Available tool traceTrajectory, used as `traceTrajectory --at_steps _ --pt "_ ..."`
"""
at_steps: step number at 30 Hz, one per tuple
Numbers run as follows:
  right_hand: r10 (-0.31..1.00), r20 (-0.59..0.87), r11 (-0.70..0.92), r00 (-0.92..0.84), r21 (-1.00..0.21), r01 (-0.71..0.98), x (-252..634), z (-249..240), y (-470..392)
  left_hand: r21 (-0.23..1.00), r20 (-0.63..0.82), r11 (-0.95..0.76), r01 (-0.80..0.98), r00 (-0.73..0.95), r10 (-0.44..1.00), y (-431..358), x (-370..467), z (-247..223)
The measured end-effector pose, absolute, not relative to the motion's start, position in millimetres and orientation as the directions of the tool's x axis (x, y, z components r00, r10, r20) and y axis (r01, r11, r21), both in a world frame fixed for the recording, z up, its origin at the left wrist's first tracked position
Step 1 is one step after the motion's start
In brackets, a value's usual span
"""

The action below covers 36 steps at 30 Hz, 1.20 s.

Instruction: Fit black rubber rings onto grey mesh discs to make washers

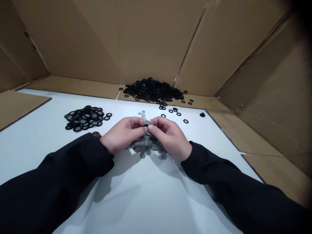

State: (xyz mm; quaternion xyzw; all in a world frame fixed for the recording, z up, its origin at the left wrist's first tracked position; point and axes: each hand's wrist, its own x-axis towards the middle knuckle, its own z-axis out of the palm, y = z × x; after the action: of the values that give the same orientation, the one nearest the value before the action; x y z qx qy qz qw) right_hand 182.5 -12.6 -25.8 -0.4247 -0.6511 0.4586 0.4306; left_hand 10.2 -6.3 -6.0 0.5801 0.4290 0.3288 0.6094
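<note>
My left hand (pixel 126 135) and my right hand (pixel 168 135) meet at the middle of the white table. Between their thumbs and fingertips they pinch one small black ring (pixel 145 125), mostly covered by the fingers. Whether a disc sits inside the ring cannot be made out. Just beneath and behind both hands lies a heap of small grey translucent discs (pixel 142 150), partly hidden by them. To the left of my left hand is a pile of black rings with grey discs in them (pixel 84 118).
A big heap of black rings (pixel 153 90) rests against the back cardboard wall (pixel 151 39). Several loose rings (pixel 186 121) lie in front of it. A small black lump (pixel 202 114) is farther right. Cardboard walls and strips border the white table (pixel 146 201).
</note>
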Motion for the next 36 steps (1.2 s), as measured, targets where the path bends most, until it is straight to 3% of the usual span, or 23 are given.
traceTrajectory --at_steps 8,30,36 --pt "0.944 0.16 0.21 -0.288 -0.966 0.152 184.2 -27.9 -11.2 0.988 -0.073 0.024 0.15 0.327 0.942 -7.1 9.5 -5.1" --pt "0.942 0.177 0.221 -0.286 -0.967 0.128 185.8 -29.1 -9.9 0.992 -0.082 0.04 0.122 0.366 0.927 -6.2 9.5 -5.9" --pt "0.941 0.219 0.272 -0.257 -0.943 0.19 186.8 -30.1 -8.7 0.986 -0.011 -0.051 0.157 0.371 0.928 -5.8 8.8 -6.7"
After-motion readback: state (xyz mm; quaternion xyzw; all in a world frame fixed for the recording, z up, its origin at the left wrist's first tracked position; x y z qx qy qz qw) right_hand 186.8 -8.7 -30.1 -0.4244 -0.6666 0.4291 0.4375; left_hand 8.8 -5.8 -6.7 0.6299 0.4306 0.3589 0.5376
